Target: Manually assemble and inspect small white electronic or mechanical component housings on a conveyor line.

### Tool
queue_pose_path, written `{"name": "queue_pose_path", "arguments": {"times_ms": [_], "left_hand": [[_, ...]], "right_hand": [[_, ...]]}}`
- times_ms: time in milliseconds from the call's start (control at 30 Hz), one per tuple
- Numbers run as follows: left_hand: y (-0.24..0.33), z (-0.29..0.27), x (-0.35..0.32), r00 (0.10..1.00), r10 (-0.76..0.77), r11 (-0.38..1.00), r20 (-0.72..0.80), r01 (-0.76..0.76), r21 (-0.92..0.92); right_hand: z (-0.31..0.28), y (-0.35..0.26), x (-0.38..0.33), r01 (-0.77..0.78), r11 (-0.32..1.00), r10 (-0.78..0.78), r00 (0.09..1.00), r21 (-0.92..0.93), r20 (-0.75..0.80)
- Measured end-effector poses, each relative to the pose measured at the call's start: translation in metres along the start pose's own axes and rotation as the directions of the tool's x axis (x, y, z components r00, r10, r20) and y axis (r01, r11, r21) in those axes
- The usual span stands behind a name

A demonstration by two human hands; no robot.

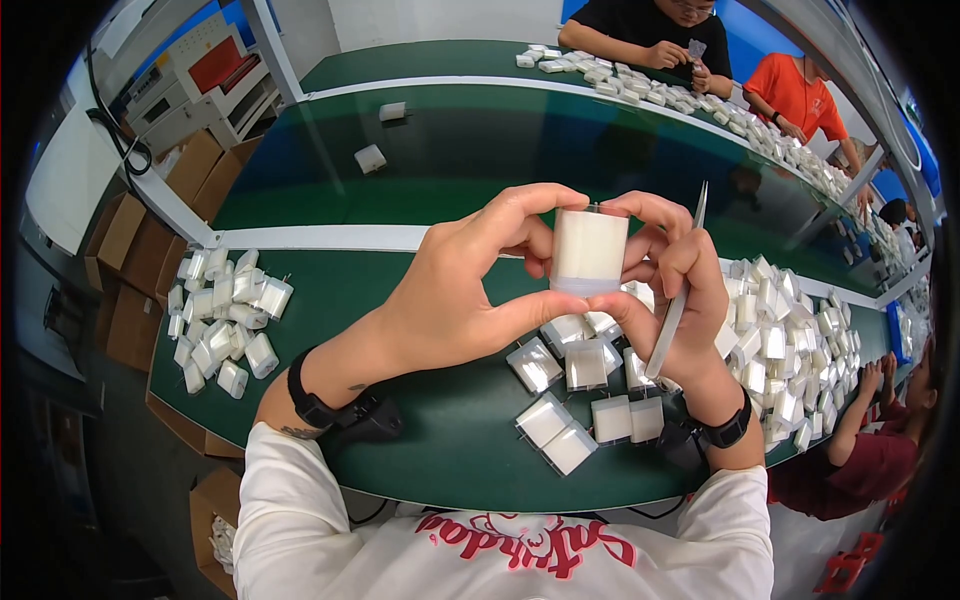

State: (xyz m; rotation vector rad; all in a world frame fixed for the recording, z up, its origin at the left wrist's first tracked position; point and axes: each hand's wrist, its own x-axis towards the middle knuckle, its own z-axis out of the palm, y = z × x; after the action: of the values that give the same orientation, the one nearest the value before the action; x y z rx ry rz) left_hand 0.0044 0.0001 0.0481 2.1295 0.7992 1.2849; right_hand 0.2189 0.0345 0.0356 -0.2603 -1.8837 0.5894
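A white power adapter (pixel 588 245) stands upright between my two hands above the green table. Thin metal pins show at its top edge, and a translucent band runs along its bottom. My left hand (pixel 445 275) grips its left side with thumb below and fingers above. On the other side, my right hand (pixel 690 290) pinches it at top and bottom. Metal tweezers (pixel 672 325) are also tucked in that hand, tips pointing up and away. Several loose adapters (pixel 585 365) lie on the table just below the hands, partly covered by them.
Adapters are heaped at the left (pixel 225 310) and right (pixel 785 340) of the table (pixel 450 450). Beyond a white rail (pixel 320 238), a dark green belt (pixel 300 160) carries two adapters. People work across it and at right. Cardboard boxes (pixel 150 250) stand at left.
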Motion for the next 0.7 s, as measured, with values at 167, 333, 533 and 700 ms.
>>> {"name": "queue_pose_path", "arguments": {"times_ms": [167, 333, 533, 700], "left_hand": [[0.0039, -0.0042, 0.0017, 0.998, -0.06, 0.996, 0.034, 0.062, -0.066], [0.0074, -0.007, 0.0014, 0.997, -0.065, 0.994, 0.051, 0.07, -0.087], [0.0037, -0.0025, 0.002, 0.999, -0.031, 0.998, 0.019, 0.032, -0.05], [0.0023, 0.0002, -0.0003, 0.999, 0.024, 1.0, -0.034, -0.024, -0.008]], "right_hand": [[-0.0017, 0.0005, 0.0014, -0.018, 1.0, 0.018, 1.0, 0.001, 0.0], [-0.0031, 0.0001, 0.0036, 0.025, 0.999, -0.024, 1.0, -0.038, 0.015], [-0.0022, -0.0004, 0.0009, -0.009, 0.996, 0.01, 1.0, -0.083, 0.008], [-0.0009, -0.0009, -0.0029, -0.185, 0.982, 0.189, 0.967, -0.04, 0.172]]}}
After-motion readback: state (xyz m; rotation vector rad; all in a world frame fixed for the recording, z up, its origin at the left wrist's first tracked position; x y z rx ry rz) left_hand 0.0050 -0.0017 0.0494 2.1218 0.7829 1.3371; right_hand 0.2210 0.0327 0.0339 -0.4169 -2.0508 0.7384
